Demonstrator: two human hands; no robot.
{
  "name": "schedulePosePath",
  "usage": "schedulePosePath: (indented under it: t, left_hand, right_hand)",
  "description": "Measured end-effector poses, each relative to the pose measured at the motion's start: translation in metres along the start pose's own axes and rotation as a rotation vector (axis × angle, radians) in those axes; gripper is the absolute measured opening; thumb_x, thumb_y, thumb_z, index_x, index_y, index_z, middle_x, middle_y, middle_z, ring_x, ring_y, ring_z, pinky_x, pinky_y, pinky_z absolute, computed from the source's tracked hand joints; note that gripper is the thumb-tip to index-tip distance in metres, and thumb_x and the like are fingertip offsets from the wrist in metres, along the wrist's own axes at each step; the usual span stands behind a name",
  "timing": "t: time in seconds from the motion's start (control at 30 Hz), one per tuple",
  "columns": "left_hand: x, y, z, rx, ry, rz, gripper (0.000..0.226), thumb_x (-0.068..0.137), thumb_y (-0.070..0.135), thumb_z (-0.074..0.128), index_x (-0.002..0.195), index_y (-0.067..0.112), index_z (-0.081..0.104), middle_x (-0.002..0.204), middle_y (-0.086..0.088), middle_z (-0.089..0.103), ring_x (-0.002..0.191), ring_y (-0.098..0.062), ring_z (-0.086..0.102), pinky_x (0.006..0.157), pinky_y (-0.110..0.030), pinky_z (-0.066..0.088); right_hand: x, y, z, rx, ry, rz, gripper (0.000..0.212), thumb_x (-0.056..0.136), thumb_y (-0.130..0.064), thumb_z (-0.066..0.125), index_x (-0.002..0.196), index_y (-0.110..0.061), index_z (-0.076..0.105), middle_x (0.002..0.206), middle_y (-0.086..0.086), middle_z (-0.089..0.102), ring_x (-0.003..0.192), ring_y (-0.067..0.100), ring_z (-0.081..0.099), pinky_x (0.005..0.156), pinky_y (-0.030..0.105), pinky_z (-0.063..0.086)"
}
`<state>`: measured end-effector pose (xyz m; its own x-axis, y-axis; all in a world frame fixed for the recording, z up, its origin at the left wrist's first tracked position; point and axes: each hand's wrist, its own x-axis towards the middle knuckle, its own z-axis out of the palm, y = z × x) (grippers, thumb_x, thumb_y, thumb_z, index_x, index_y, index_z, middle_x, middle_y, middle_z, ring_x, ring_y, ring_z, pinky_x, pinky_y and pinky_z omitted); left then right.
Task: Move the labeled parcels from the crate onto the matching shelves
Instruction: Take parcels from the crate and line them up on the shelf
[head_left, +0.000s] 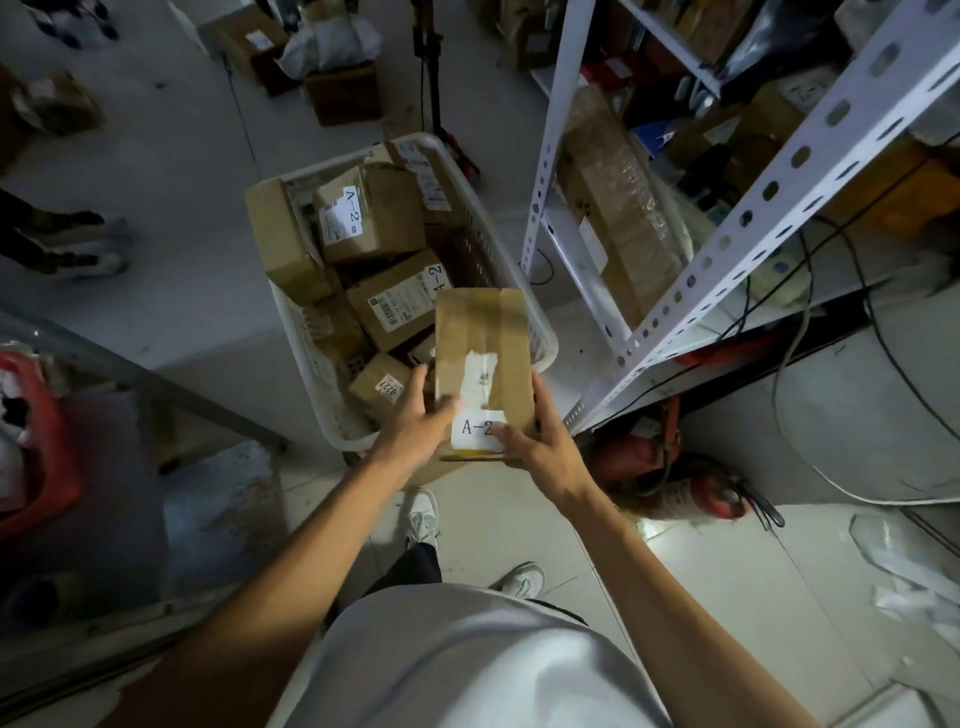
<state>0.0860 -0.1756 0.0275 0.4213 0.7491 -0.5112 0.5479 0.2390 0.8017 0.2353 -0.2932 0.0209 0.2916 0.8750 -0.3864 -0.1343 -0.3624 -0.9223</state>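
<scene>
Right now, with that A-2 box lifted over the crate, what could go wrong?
1. The parcel is held only at its near end by the left hand and right hand; the far end overhangs the crate, so it could tip and drop.
2. The right thumb partly covers the A-2 label, so it could be misread.
3. Cables and a red extinguisher lie on the floor by the shelf upright: a possible trip hazard on stepping there.

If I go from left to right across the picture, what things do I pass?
Red bin → white crate of parcels → A-2 parcel held by left hand and right hand → white metal shelf.
</scene>
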Motion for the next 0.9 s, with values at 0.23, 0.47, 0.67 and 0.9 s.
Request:
schedulePosePath:
  t: [0.23,0.47,0.67,0.9]
  left_hand:
    - [-0.03,-0.022,0.009,0.01,-0.189,0.175,0.105,0.073,0.029,0.081,0.153,0.048,0.014,0.154,0.025,0.03,0.143,-0.002,0.03,0.113,-0.046,0.039]
    - [-0.035,-0.027,0.01,0.15,-0.144,0.205,0.101,0.079,0.02,0.082,0.156,0.032,0.018,0.154,0.015,0.03,0.138,-0.003,0.03,0.1,-0.013,0.036]
    - [-0.023,-0.037,0.008,0.238,-0.291,0.241,0.092,0.078,0.021,0.082,0.146,0.043,0.025,0.142,0.019,0.038,0.137,-0.009,0.037,0.111,-0.037,0.037]
    - [-0.01,-0.03,0.018,0.337,-0.563,0.362,0.089,0.076,0.017,0.083,0.139,0.046,0.027,0.149,0.008,0.036,0.135,-0.006,0.035,0.102,-0.024,0.037]
  right_hand:
    - [-0.018,0.01,-0.013,0.02,0.082,-0.054,0.073,0.096,-0.007,0.062,0.154,-0.03,0.024,0.132,-0.003,0.061,0.116,0.009,0.064,0.091,0.031,0.057]
    - [-0.03,0.027,-0.012,-0.169,0.193,-0.026,0.091,0.077,-0.06,0.075,0.151,-0.053,0.023,0.14,-0.007,0.049,0.132,0.024,0.046,0.102,0.052,0.049]
    - [-0.052,0.048,-0.007,-0.066,0.292,0.049,0.087,0.076,-0.051,0.08,0.148,-0.055,0.031,0.138,0.002,0.048,0.123,0.026,0.055,0.083,0.044,0.061]
    - [-0.095,0.072,0.015,0.099,0.54,0.13,0.085,0.085,-0.026,0.079,0.152,-0.045,0.03,0.136,-0.013,0.049,0.119,0.012,0.056,0.083,0.027,0.059]
